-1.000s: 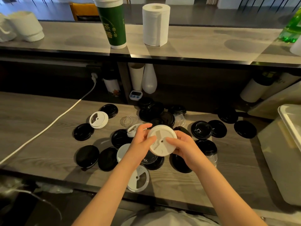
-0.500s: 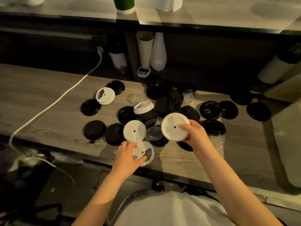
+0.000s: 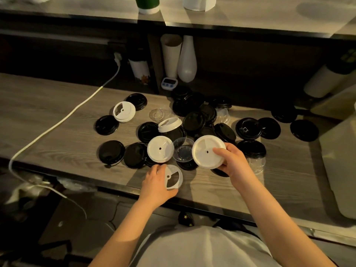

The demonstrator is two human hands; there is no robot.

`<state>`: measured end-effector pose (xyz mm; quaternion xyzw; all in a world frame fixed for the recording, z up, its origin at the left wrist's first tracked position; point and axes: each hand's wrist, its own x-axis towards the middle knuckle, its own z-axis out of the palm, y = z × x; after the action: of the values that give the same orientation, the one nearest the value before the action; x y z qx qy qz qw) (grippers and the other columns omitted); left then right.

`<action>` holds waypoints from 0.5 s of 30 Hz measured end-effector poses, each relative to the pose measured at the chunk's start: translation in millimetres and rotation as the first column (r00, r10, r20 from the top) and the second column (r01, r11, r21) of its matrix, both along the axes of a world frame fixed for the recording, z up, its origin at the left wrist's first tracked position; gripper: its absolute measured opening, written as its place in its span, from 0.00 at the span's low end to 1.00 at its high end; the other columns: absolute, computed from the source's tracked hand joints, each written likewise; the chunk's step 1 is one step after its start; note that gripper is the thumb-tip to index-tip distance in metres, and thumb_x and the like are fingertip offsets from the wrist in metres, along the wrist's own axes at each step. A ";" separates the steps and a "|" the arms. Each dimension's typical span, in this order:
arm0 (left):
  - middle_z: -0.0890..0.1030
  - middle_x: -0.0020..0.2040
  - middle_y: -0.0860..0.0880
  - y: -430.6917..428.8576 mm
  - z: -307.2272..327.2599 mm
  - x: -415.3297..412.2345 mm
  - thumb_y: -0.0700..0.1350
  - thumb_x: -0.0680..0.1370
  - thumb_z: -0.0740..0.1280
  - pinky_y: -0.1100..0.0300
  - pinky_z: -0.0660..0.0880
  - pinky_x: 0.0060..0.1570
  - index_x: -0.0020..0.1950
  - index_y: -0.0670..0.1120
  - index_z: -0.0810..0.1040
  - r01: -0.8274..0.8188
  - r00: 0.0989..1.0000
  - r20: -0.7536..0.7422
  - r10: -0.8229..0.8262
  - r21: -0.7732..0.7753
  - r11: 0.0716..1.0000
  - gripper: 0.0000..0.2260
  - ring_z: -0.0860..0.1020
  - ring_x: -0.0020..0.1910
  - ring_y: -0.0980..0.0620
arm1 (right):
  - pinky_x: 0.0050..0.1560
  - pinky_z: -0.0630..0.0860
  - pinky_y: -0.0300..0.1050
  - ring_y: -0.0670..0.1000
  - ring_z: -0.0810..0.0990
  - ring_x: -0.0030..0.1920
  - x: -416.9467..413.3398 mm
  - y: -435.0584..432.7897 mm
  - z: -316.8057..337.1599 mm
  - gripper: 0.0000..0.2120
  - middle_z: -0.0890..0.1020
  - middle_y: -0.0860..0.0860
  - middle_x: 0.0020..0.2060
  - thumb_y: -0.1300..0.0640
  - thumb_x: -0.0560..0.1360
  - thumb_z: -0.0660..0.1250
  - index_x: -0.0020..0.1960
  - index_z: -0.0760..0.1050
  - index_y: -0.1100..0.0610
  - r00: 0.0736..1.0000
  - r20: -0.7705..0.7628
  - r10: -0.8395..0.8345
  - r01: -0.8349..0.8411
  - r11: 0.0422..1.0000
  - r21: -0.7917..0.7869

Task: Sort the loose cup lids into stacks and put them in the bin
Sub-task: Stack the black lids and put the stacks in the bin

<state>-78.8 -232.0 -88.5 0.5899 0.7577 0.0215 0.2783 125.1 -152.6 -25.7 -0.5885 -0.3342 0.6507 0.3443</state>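
Fingers of the right hand curl around the near right rim of a large white lid, thumb pressed on its top face close to the small centre hole, so the lid is held tilted just above the pile. Fingers of the left hand close on a cut-out lid, a pale disc with a wide opening, gripping it by its left edge at the near edge of the desk. Between the two hands and slightly farther off lies a clear lid, and just left of it a flat white lid rests partly over black ones. Farther back a tilted white lid leans on the heap, and another white lid sits apart to the far left. Black lids are scattered around all of these, spreading well to the right and piling up toward the far side. At the right edge of the scene stands the pale bin, apart from both hands. A white cable runs across the left of the desk to the near edge, and a small timer stands at the far side beside a white bottle.
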 end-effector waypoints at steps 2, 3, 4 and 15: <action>0.63 0.67 0.48 -1.8 9.0 -6.2 0.56 0.68 0.72 0.54 0.66 0.62 0.71 0.48 0.60 -0.008 0.997 0.075 0.010 -0.032 0.999 0.37 0.64 0.66 0.45 | 0.45 0.79 0.46 0.55 0.79 0.50 -1.0 0.3 -0.7 0.06 0.79 0.55 0.49 0.59 0.74 0.67 0.51 0.73 0.55 1.000 -0.001 0.003 -0.003 1.000 -0.004; 0.65 0.65 0.49 -3.1 14.1 -9.1 0.55 0.67 0.73 0.55 0.66 0.61 0.70 0.48 0.61 -0.015 0.991 0.132 0.019 -0.031 0.999 0.36 0.65 0.65 0.46 | 0.47 0.79 0.48 0.55 0.79 0.50 -2.2 0.3 -1.1 0.06 0.79 0.54 0.49 0.59 0.74 0.67 0.51 0.74 0.55 1.000 -0.002 0.010 -0.010 1.000 -0.005; 0.66 0.63 0.50 -3.8 20.0 -11.7 0.55 0.66 0.74 0.57 0.68 0.60 0.67 0.48 0.63 -0.024 0.981 0.190 0.028 -0.019 1.000 0.35 0.66 0.63 0.48 | 0.49 0.79 0.49 0.54 0.79 0.49 -3.7 0.2 -1.1 0.06 0.79 0.54 0.48 0.59 0.74 0.67 0.51 0.74 0.55 1.000 -0.001 0.021 -0.021 1.000 -0.007; 0.59 0.64 0.56 31.1 77.7 20.8 0.48 0.67 0.76 0.63 0.63 0.59 0.73 0.48 0.56 -0.040 0.922 0.373 -0.107 0.366 0.930 0.41 0.60 0.62 0.60 | 0.45 0.78 0.43 0.51 0.81 0.49 -11.9 -2.0 6.8 0.11 0.80 0.54 0.51 0.51 0.77 0.64 0.56 0.73 0.55 0.989 0.017 0.147 -0.147 0.988 0.039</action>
<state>-58.0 -200.9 -10.8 0.6285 0.6602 0.2734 0.3074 113.2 -154.5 -18.8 -0.5597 -0.3922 0.6633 0.3050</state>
